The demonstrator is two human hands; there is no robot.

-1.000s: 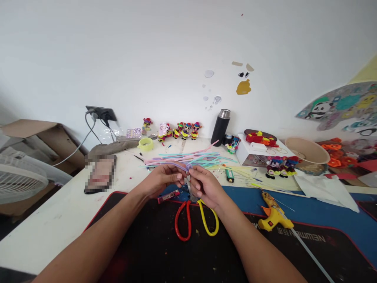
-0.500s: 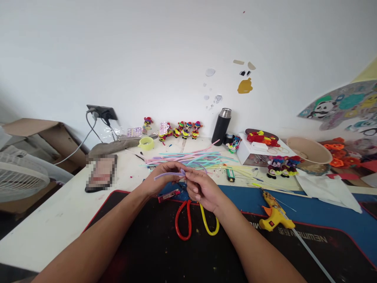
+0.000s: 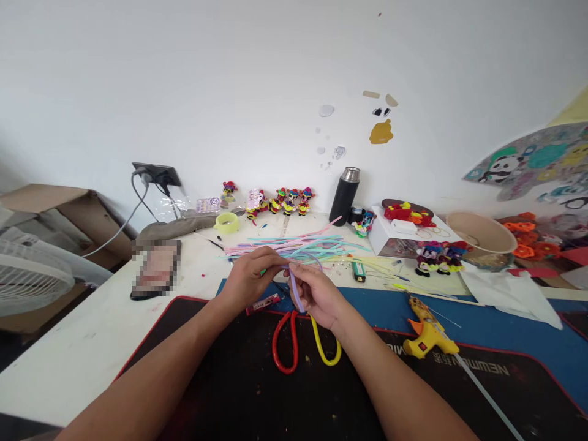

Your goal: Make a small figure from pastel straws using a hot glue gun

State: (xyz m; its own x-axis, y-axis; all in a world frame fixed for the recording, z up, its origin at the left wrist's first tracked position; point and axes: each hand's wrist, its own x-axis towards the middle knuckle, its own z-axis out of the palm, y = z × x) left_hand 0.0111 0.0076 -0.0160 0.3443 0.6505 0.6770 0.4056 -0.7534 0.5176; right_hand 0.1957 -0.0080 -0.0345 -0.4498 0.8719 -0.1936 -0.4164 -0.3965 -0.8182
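A bent purple pipe cleaner [image 3: 296,293] is pinched between my two hands above the mat. My left hand [image 3: 252,274] grips it with thumb and forefinger. Close beside it, my right hand [image 3: 318,295] pinches the same pipe cleaner, one end of which slants down in front of the fingers while another part curves up behind them. Just below my hands lie scissors with one red handle [image 3: 275,352] and one yellow handle [image 3: 337,354]; their blades are mostly hidden. A small pink packet [image 3: 263,304] rests near my left wrist.
Behind my hands lies a pile of pastel pipe cleaners [image 3: 298,246]. A yellow glue gun [image 3: 429,340] sits on the black mat [image 3: 220,373] at right. Along the wall stand a black thermos [image 3: 344,197], several small figures [image 3: 291,201] and a tape roll [image 3: 227,223]. At left is a fan [image 3: 32,275].
The purple pipe cleaner's free end, which pointed left across my left hand, now slants down in front of my right hand. Both hands stay close together.
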